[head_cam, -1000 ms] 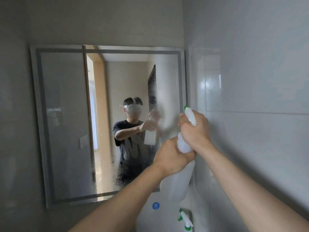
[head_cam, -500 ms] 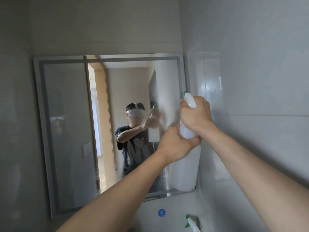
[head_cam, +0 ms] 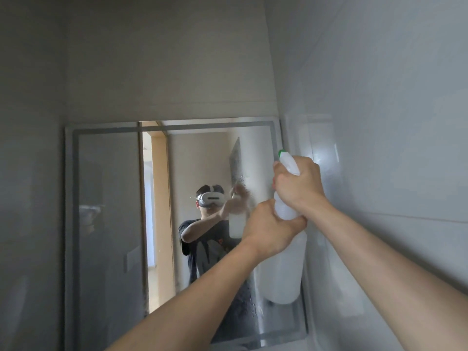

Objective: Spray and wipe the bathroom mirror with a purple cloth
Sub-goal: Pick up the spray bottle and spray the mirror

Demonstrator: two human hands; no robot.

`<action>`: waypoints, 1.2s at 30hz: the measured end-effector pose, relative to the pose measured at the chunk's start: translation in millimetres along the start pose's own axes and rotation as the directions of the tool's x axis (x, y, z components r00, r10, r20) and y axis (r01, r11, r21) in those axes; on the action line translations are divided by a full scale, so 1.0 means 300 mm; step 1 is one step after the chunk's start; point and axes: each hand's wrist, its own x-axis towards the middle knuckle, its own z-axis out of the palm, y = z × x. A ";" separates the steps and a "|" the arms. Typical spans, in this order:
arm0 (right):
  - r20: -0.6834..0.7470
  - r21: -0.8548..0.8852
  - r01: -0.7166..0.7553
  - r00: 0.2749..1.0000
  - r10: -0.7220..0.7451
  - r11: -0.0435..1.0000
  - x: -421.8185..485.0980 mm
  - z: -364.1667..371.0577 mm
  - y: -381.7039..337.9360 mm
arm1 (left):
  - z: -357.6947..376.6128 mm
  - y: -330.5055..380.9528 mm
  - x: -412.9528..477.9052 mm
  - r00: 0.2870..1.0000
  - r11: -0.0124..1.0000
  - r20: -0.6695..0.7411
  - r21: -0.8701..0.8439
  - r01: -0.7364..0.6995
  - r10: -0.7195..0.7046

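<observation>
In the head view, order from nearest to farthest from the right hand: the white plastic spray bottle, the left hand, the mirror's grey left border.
1. White plastic spray bottle: in the right hand's grip.
2. Left hand: just below, round the bottle's neck.
3. Mirror's grey left border: far left.

Head-worn view, seemingly near mirror (head_cam: 109, 224)

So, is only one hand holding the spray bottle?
No, both hold the spray bottle: left hand round its neck, right hand on the trigger head.
</observation>
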 end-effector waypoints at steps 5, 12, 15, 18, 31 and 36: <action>0.014 -0.023 -0.024 1.000 0.024 0.999 0.012 0.008 0.007 | -0.001 -0.007 0.010 1.000 1.000 -0.022 0.026 0.003 -0.003; 0.080 0.114 -0.094 0.993 0.085 0.989 0.011 0.080 -0.036 | -0.063 -0.011 0.003 0.996 1.000 -0.090 0.019 -0.013 0.015; 0.221 0.244 -0.214 0.962 0.161 0.946 0.002 0.116 -0.082 | -0.109 -0.004 0.010 0.989 1.000 -0.147 0.013 -0.020 0.022; 0.215 0.205 -0.178 0.967 0.134 0.962 -0.006 0.146 -0.109 | -0.139 -0.010 0.001 0.989 1.000 -0.145 0.007 -0.021 0.022; 0.133 0.106 -0.085 0.989 0.070 0.991 -0.070 0.199 -0.117 | -0.190 -0.042 -0.074 0.986 0.995 -0.165 0.098 -0.010 0.026; 0.185 0.134 -0.134 0.977 0.108 0.982 -0.108 0.211 -0.112 | -0.181 -0.061 -0.124 0.986 0.999 -0.165 0.048 0.024 -0.016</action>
